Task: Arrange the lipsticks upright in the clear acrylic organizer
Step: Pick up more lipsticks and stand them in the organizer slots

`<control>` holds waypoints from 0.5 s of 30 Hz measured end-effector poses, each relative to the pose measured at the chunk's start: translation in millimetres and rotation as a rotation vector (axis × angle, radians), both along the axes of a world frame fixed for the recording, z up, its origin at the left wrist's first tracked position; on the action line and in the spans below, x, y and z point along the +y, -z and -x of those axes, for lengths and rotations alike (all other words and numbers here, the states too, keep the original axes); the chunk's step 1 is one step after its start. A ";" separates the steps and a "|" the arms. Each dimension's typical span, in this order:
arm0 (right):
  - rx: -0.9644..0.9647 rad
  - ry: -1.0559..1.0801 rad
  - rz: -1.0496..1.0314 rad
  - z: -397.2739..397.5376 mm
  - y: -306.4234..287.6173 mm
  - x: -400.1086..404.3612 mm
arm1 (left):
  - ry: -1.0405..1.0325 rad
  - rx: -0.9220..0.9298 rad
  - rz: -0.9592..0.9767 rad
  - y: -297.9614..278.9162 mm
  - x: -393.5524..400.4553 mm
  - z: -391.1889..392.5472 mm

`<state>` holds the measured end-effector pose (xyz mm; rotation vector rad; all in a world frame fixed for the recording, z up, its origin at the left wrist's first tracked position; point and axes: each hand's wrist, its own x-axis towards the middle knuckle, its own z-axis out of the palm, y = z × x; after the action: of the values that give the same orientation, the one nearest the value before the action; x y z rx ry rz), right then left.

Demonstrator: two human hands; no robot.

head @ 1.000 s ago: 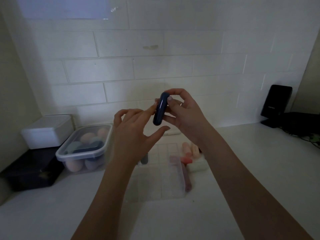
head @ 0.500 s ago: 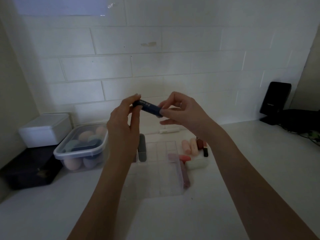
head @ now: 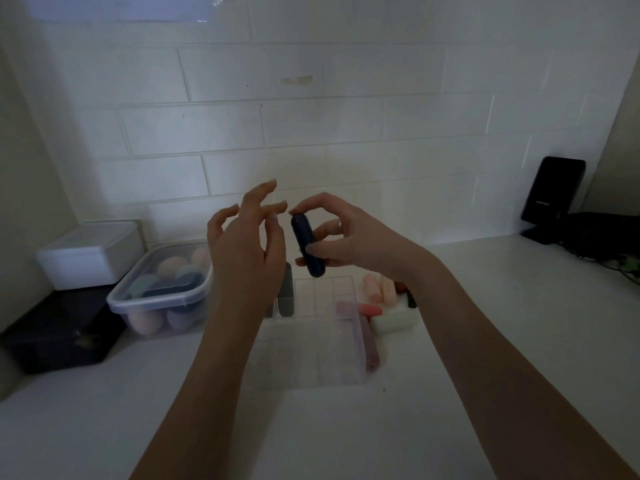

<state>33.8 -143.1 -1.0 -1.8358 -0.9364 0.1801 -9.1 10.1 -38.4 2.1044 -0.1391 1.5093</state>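
My right hand (head: pixel 349 237) pinches a dark blue lipstick (head: pixel 306 245), holding it nearly upright in the air above the clear acrylic organizer (head: pixel 318 348). Just left of it, my left hand (head: pixel 247 247) has its fingers spread and holds nothing. A grey lipstick (head: pixel 286 289) stands in a back-left cell of the organizer, partly hidden by my left hand. A mauve lipstick (head: pixel 367 337) lies along the organizer's right wall. Several loose pink, white, red and dark lipsticks (head: pixel 384 299) lie on the counter to the right of the organizer.
A clear lidded tub of makeup sponges (head: pixel 162 289) sits to the left, with a white box (head: pixel 90 254) and a dark box (head: pixel 59 337) beyond it. A black device (head: pixel 552 195) and cables stand at the far right against the tiled wall.
The blue lipstick turned from lying crosswise between both hands to nearly upright. My left hand let go of it and opened; only my right hand holds it now.
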 end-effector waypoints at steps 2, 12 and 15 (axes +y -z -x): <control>-0.131 0.044 0.081 -0.7 1.5 4.0 | -0.044 -0.019 -0.004 -0.3 0.1 0.4; -0.249 0.060 0.317 0.7 -0.5 10.0 | -0.063 0.013 -0.055 -3.5 -5.0 5.9; -0.170 0.249 0.398 -4.7 -11.5 -13.0 | -0.055 0.024 -0.066 -3.9 -6.1 6.2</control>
<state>38.5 -156.1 10.5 -2.3483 -0.8170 0.0579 -15.3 4.0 -34.5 2.1939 -0.1246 1.5297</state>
